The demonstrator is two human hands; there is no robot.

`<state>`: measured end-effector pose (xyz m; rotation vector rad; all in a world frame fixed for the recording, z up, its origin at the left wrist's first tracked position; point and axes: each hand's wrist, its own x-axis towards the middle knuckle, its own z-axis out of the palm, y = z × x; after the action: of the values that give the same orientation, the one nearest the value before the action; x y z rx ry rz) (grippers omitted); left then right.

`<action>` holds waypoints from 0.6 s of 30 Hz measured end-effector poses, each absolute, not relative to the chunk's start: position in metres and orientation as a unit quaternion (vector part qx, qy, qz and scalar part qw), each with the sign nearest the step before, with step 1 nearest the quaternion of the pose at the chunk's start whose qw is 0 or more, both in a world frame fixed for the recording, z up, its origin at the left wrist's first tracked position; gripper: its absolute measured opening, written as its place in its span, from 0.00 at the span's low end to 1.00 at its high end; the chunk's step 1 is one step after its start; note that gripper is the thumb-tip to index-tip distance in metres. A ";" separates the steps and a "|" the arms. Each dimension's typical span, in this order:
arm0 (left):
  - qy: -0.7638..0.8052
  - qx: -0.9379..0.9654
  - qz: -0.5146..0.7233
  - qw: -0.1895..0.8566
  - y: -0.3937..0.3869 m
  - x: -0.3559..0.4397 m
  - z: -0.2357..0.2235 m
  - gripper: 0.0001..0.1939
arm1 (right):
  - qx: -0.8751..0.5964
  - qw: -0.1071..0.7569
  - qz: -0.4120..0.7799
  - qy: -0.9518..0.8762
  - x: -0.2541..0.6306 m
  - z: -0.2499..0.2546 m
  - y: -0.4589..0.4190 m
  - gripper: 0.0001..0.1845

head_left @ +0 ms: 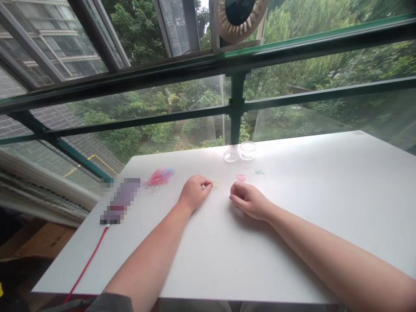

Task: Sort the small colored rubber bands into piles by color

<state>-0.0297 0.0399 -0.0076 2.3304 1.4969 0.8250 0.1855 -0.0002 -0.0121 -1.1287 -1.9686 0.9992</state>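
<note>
My left hand [196, 192] is over the middle of the white table, thumb and forefinger pinched together at the edge of a small pale-yellow cluster [216, 185]. What sits between those fingertips is too small to make out. My right hand [249, 200] is closed with its fingers curled, just in front of a small pink cluster [241, 177]; anything inside it is hidden. A small teal cluster [259, 172] lies farther back to the right. Left of my left hand spreads a loose heap of thin, mostly pink, red and purple pieces [159, 178], perhaps little rubber bands.
A clear round container [247, 151] and a clear round lid [231, 157] are near the back edge of the white table [292, 260]. At the left lies a blurred-out phone-like device [121, 201] with a red cable [87, 264]. Green railings and windows stand behind.
</note>
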 end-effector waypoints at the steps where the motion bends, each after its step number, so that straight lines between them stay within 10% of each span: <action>1: 0.514 0.801 0.281 0.126 0.040 -0.029 -0.007 0.08 | -0.430 0.324 0.381 -0.751 0.186 -0.012 0.000 0.05; 18: 0.559 0.784 0.234 0.133 0.023 -0.032 0.000 0.15 | -0.425 0.324 0.388 -0.751 0.186 -0.011 -0.001 0.05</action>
<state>-0.0316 0.0233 0.0003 2.2752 1.6212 0.6791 0.1863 -0.0006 -0.0106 -1.1151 -1.9699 1.0174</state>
